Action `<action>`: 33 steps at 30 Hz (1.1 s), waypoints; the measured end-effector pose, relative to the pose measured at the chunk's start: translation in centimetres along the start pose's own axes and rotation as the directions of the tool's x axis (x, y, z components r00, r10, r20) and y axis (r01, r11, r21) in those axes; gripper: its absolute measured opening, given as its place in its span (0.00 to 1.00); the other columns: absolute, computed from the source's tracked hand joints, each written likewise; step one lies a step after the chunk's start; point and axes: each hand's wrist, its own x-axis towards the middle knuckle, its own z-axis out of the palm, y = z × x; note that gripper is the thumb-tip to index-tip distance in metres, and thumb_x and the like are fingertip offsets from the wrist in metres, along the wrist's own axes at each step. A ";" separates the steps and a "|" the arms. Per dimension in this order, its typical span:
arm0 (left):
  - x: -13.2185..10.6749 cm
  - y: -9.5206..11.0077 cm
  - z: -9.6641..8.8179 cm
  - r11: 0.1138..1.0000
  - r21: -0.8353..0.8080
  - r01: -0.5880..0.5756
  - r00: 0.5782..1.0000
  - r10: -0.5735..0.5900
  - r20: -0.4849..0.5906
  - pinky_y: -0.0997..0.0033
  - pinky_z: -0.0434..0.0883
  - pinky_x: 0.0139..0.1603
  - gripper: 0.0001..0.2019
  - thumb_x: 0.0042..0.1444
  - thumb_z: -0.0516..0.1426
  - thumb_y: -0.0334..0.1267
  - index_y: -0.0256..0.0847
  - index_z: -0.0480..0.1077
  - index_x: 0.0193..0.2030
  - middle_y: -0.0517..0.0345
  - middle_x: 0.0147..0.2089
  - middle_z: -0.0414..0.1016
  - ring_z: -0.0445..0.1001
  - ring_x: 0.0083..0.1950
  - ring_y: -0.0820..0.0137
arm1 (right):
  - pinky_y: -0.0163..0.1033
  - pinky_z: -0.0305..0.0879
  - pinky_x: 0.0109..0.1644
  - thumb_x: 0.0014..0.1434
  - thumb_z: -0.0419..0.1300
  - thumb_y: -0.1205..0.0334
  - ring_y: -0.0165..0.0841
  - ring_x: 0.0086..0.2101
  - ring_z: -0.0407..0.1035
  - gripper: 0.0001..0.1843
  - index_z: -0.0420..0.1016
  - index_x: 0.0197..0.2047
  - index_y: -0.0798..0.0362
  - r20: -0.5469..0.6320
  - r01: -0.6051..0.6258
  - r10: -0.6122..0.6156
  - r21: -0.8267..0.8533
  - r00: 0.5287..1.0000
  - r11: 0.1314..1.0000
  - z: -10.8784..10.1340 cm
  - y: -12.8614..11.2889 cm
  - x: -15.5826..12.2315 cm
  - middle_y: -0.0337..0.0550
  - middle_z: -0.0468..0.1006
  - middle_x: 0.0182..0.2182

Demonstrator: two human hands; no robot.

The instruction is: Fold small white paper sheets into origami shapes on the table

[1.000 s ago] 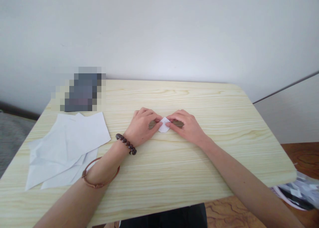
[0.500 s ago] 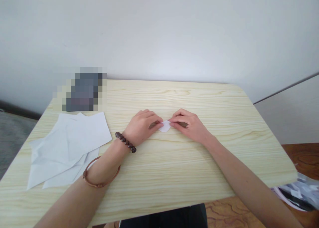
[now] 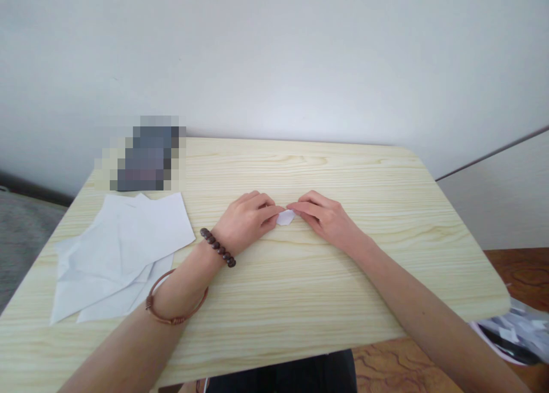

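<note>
A small folded piece of white paper [image 3: 285,217] lies at the middle of the light wooden table [image 3: 300,278]. My left hand [image 3: 246,221], with a dark bead bracelet and a copper bangle on the arm, pinches its left edge with fingers pressed together. From the other side, my right hand [image 3: 326,217] pinches the paper's right edge. Both hands rest low on the tabletop, fingertips almost meeting over the paper. Most of the paper is hidden under the fingers.
A loose pile of white paper sheets [image 3: 122,250] lies on the table's left side. Behind it sits a blurred dark object [image 3: 146,155]. A bag with paper scraps [image 3: 510,336] lies on the floor at lower right. A white wall stands behind the table.
The visible part of the folded paper has shrunk as my fingers closed in over it. Both hands have shifted slightly but stay at the table's middle.
</note>
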 end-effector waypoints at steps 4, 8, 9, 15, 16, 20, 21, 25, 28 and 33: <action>-0.3 0.2 0.1 0.998 0.047 -0.043 0.999 0.043 -0.015 0.72 0.70 0.37 0.09 0.62 0.52 0.32 0.38 0.74 0.39 0.54 0.36 0.75 0.72 0.37 0.70 | 0.36 0.69 0.39 0.64 0.50 0.71 0.31 0.36 0.71 0.15 0.75 0.47 0.53 0.003 0.055 -0.056 -0.123 0.998 0.991 0.1 0.2 -0.5 0.46 0.75 0.38; -0.6 0.2 0.0 0.993 0.083 -0.081 0.996 0.083 -0.024 0.72 0.71 0.37 0.09 0.61 0.53 0.31 0.38 0.74 0.40 0.54 0.36 0.75 0.72 0.37 0.70 | 0.36 0.68 0.36 0.63 0.51 0.72 0.31 0.33 0.70 0.16 0.76 0.48 0.52 0.011 0.093 -0.093 -0.213 0.996 0.972 0.3 0.3 -0.8 0.45 0.76 0.38; -0.7 0.2 0.0 0.993 0.084 -0.086 0.996 0.088 -0.022 0.72 0.71 0.37 0.09 0.61 0.53 0.30 0.38 0.74 0.41 0.54 0.37 0.75 0.72 0.38 0.69 | 0.36 0.68 0.36 0.63 0.52 0.71 0.30 0.33 0.70 0.15 0.76 0.48 0.52 0.011 0.095 -0.095 -0.220 0.995 0.971 0.3 0.3 -0.8 0.45 0.76 0.38; -0.5 0.8 -1.1 0.988 0.133 -0.072 0.997 0.066 0.044 0.71 0.71 0.36 0.10 0.60 0.52 0.29 0.41 0.75 0.40 0.55 0.38 0.76 0.71 0.38 0.69 | 0.37 0.67 0.38 0.64 0.53 0.66 0.30 0.33 0.68 0.14 0.77 0.48 0.50 0.032 0.086 -0.081 -0.255 0.996 0.963 0.2 -0.1 -0.8 0.45 0.75 0.38; -0.4 1.0 -1.3 0.987 0.152 -0.056 0.997 0.047 0.059 0.71 0.70 0.36 0.10 0.59 0.53 0.29 0.42 0.76 0.39 0.56 0.38 0.76 0.71 0.39 0.69 | 0.37 0.67 0.39 0.63 0.53 0.67 0.30 0.33 0.68 0.14 0.77 0.48 0.50 0.034 0.085 -0.079 -0.256 0.996 0.963 0.2 -0.2 -0.9 0.45 0.75 0.38; -0.1 1.9 -1.7 0.983 0.167 0.077 0.995 -0.087 0.052 0.70 0.68 0.32 0.09 0.53 0.57 0.32 0.45 0.77 0.37 0.57 0.38 0.76 0.71 0.40 0.65 | 0.39 0.67 0.40 0.60 0.54 0.70 0.31 0.34 0.68 0.16 0.77 0.47 0.51 0.022 0.053 -0.049 -0.231 0.999 0.972 0.2 -0.5 -0.9 0.45 0.74 0.39; 0.0 2.0 -1.6 0.981 0.158 0.116 0.992 -0.123 0.037 0.70 0.68 0.30 0.08 0.53 0.57 0.35 0.46 0.78 0.36 0.57 0.38 0.76 0.71 0.40 0.65 | 0.39 0.67 0.40 0.59 0.54 0.70 0.31 0.33 0.68 0.16 0.77 0.47 0.51 0.011 0.031 -0.030 -0.206 0.999 0.978 0.2 -0.6 -0.9 0.45 0.74 0.39; 0.2 2.0 -0.9 0.973 0.105 0.205 0.979 -0.205 -0.012 0.70 0.66 0.30 0.10 0.57 0.57 0.44 0.45 0.77 0.32 0.57 0.35 0.76 0.71 0.39 0.66 | 0.38 0.67 0.38 0.60 0.56 0.66 0.29 0.31 0.68 0.12 0.78 0.44 0.51 -0.030 -0.082 0.081 -0.057 0.996 0.995 0.2 -1.1 -0.6 0.44 0.74 0.40; 0.2 1.5 -0.4 0.973 0.091 0.213 0.977 -0.212 -0.015 0.70 0.68 0.34 0.10 0.57 0.58 0.45 0.42 0.76 0.32 0.57 0.35 0.76 0.70 0.39 0.67 | 0.38 0.67 0.40 0.62 0.56 0.60 0.31 0.35 0.69 0.10 0.77 0.42 0.52 -0.032 -0.132 0.132 0.007 0.991 0.991 0.2 -1.1 -0.3 0.44 0.73 0.38; 0.0 1.0 -0.1 0.975 0.111 0.192 0.981 -0.190 -0.022 0.70 0.68 0.35 0.10 0.59 0.57 0.45 0.43 0.75 0.39 0.56 0.40 0.76 0.70 0.41 0.66 | 0.37 0.67 0.40 0.61 0.58 0.56 0.32 0.38 0.69 0.11 0.74 0.44 0.51 -0.041 -0.183 0.184 0.032 0.982 0.983 0.3 -0.8 0.0 0.45 0.73 0.40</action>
